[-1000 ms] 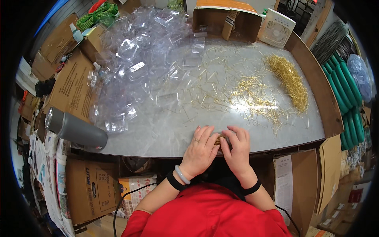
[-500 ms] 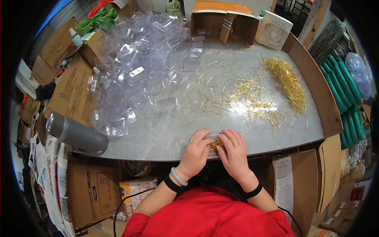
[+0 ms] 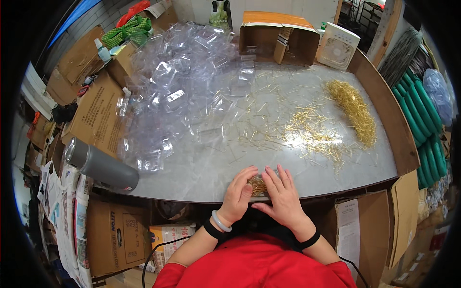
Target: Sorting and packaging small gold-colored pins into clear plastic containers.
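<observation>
At the table's near edge, a small bundle of gold wire hooks (image 3: 258,186) lies between my two hands. My left hand (image 3: 236,193) curves around the bundle's left side, with the thumb along it. Beside its right side is my right hand (image 3: 283,199), fingers stretched out and thumb spread away; its fingers seem to touch the wires. Loose gold hooks (image 3: 309,127) are scattered across the middle right of the table, and a long dense pile of them (image 3: 353,113) lies farther right. The lower part of the bundle is partly hidden by my hands.
Clear plastic boxes (image 3: 175,91) form a large heap on the left. A grey bottle (image 3: 103,165) lies tilted at the left edge. An open cardboard box (image 3: 302,45) and a white fan (image 3: 337,46) stand at the back. A brown board (image 3: 386,110) borders the right side.
My right thumb has moved away from the bundle and my right fingers have straightened. The left hand stays around the wires. The whole view has shifted slightly.
</observation>
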A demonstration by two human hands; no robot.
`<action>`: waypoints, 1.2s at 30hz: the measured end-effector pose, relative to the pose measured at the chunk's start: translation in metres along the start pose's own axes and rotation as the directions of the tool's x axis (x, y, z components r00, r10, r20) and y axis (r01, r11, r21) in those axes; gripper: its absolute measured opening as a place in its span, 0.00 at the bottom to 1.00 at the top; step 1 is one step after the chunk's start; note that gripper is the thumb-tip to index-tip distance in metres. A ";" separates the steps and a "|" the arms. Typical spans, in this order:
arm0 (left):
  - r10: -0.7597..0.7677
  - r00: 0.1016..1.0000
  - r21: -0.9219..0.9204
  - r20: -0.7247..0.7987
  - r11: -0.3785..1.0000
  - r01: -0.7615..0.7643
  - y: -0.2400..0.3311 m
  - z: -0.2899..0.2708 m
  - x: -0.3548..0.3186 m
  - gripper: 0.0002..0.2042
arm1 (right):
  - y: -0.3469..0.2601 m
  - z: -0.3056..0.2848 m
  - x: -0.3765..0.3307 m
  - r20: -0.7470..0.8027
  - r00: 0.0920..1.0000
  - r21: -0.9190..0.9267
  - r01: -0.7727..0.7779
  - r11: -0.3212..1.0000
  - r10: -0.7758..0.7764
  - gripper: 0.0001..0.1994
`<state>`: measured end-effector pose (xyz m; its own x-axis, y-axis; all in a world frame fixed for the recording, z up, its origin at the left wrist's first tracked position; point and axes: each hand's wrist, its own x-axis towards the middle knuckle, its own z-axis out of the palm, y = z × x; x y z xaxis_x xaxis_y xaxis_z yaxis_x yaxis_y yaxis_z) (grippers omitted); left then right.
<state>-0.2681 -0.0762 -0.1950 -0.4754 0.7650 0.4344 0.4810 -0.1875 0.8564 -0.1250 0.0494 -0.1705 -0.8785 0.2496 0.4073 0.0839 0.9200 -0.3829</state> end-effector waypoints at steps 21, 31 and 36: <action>0.057 0.977 0.445 0.204 0.884 -0.145 0.009 0.012 0.001 0.29 | 0.016 -0.006 -0.013 0.018 0.919 0.756 -0.271 0.595 0.395 0.27; 0.085 0.976 0.498 0.198 0.849 -0.175 0.013 0.017 0.005 0.22 | 0.019 0.010 0.005 -0.316 0.927 0.098 -0.180 0.979 0.202 0.21; 0.103 0.972 0.571 0.213 0.794 -0.209 0.006 0.019 0.003 0.21 | 0.007 0.013 0.007 -0.242 0.938 0.005 -0.256 0.967 0.249 0.20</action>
<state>-0.2525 -0.0632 -0.1937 -0.2555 0.8552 0.4510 0.9019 0.0428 0.4298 -0.1369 0.0534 -0.1813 -0.6890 0.5365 0.4872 0.3036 0.8241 -0.4782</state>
